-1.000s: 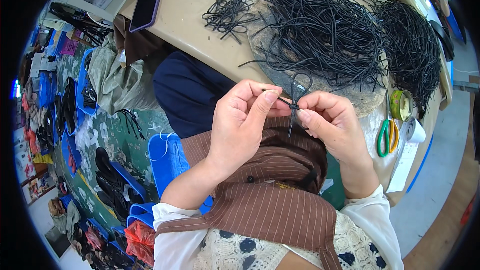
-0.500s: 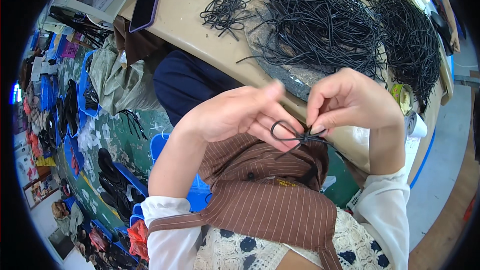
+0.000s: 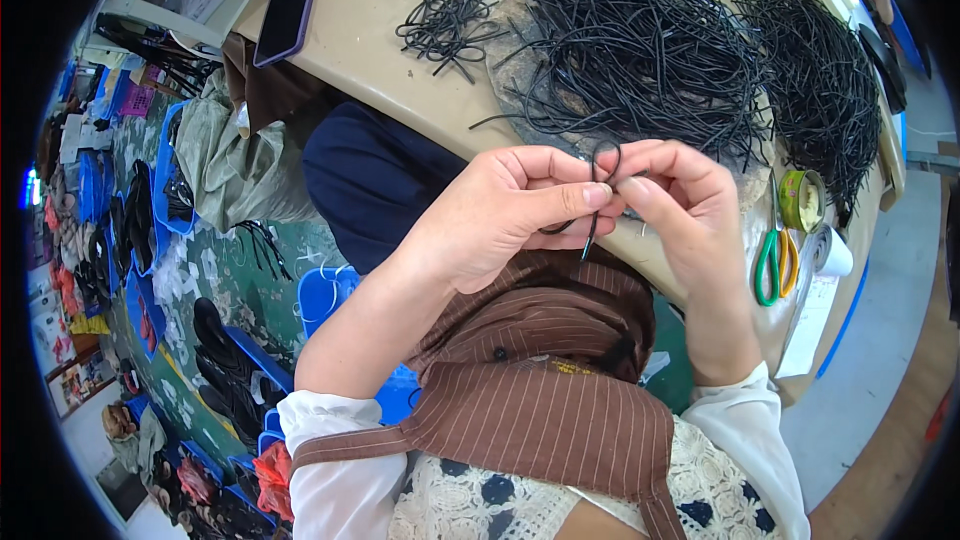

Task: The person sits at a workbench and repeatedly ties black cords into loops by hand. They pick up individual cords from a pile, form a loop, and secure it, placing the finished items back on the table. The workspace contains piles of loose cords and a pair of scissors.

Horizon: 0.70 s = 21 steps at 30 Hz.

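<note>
Between my two hands, over the table's near edge, is a thin black cord (image 3: 606, 148) with a loop standing up and an end hanging down. My left hand (image 3: 515, 210) pinches it between thumb and fingers. From the other side, my right hand (image 3: 678, 198) grips it too, thumb and forefinger meeting close to the left fingertips. The knot itself is mostly hidden by the fingers. Beyond my hands lies a large heap of loose black cords (image 3: 640, 50) on a grey slab (image 3: 515, 65). A smaller pile of looped black cords (image 3: 450, 20) sits to its left.
Right of my hands are scissors (image 3: 768, 270) with green and orange handles, a roll of tape (image 3: 802, 200) and a white paper roll (image 3: 832, 252). Another cord bundle (image 3: 815, 80) lies at the far right. A phone (image 3: 290, 12) rests at the table's left edge. Blue bins (image 3: 325, 295) stand on the floor.
My left hand has closed from spread fingers to a pinch on the cord. Both hands have come together, with the right turned. The scissors have come into sight.
</note>
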Each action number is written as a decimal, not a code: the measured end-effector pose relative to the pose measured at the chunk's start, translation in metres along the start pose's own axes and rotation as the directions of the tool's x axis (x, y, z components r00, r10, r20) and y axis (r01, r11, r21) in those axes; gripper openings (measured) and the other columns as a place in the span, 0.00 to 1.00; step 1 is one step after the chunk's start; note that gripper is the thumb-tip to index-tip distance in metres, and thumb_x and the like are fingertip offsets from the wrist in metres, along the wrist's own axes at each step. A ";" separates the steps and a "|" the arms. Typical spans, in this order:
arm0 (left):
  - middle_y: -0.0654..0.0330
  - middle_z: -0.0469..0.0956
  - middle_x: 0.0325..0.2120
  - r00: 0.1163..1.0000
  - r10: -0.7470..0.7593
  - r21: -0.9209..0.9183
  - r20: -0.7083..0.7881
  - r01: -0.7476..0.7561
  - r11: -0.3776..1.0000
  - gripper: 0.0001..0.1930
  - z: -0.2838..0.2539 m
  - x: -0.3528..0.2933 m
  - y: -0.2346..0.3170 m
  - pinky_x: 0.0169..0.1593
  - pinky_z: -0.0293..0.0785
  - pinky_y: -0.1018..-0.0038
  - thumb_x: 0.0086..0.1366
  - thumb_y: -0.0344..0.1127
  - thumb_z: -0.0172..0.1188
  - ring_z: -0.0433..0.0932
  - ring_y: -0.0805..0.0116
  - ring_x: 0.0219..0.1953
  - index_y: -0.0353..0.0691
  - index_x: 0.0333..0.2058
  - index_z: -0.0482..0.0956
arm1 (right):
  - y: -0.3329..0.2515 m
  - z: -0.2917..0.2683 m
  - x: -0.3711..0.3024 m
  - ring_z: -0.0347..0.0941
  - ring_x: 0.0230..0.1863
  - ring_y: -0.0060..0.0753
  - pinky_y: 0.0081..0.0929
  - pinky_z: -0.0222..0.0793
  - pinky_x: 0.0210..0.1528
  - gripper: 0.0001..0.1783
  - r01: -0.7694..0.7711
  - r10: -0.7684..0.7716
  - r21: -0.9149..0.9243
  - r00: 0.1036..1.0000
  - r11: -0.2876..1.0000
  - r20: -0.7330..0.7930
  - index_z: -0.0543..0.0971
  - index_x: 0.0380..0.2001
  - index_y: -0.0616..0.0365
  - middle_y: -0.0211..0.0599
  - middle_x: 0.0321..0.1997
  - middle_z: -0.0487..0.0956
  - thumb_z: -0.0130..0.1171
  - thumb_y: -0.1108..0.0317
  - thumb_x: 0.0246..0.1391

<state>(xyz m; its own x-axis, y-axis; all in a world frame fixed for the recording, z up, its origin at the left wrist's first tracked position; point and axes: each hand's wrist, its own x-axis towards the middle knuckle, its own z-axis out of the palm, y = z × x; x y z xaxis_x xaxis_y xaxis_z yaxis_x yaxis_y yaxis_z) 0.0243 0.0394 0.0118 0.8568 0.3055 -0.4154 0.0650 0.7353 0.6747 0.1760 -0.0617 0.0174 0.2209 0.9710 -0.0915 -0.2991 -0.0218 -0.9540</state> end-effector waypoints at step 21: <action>0.48 0.76 0.32 0.985 -0.151 -0.282 0.081 0.168 0.945 0.06 0.002 -0.007 0.004 0.41 0.76 0.67 0.58 0.26 0.51 0.78 0.62 0.34 0.31 0.34 0.73 | 0.001 -0.010 -0.005 0.74 0.36 0.30 0.26 0.73 0.40 0.10 -0.224 0.202 0.370 0.975 0.902 0.099 0.72 0.32 0.65 0.42 0.35 0.76 0.51 0.68 0.53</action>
<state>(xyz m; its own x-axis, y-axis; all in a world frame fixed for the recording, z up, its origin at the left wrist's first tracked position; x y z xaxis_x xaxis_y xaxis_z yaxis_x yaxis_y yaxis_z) 0.0197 0.0389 0.0187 0.8756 0.1407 -0.4621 0.0615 0.9164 0.3955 0.1839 -0.0688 0.0139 0.0635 0.9653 -0.2533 -0.6623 -0.1491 -0.7343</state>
